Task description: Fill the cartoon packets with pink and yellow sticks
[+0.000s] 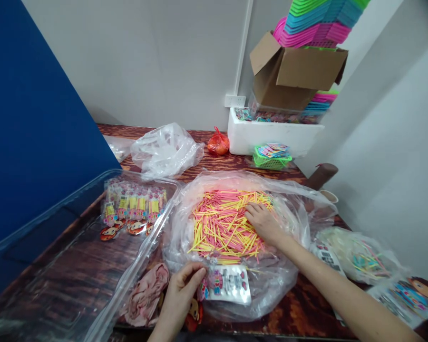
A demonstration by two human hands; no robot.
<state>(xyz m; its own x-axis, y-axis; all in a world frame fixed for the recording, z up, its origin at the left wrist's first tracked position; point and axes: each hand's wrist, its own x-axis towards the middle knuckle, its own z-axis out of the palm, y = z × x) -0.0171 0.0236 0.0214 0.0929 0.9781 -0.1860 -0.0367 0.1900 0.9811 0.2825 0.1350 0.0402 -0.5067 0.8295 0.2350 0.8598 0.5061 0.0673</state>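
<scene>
A wide clear plastic bag (pixel 185 199) lies spread on the table, its mouth turned outward around a heap of thin pink and yellow sticks (pixel 221 223). My right hand (pixel 262 223) rests on the right part of the heap, fingers stretched over the sticks; whether any are under the fingertips is hidden. At the bag's near edge, my left hand (pixel 185 289) pinches the left end of a silver printed pouch (pixel 231 285) between thumb and fingers. Left of the bag, filled packets (pixel 135 204) with sticks and cartoon heads stand grouped inside a large clear plastic tray (pixel 142 251).
A crumpled pink cloth (pixel 148 294) lies beside my left wrist. Behind are a white plastic bag (pixel 167 149), a red net bag (pixel 218 142), a green basket (pixel 273 159) and a white foam box (pixel 274 135). Another bag of sticks (pixel 364 256) is at right.
</scene>
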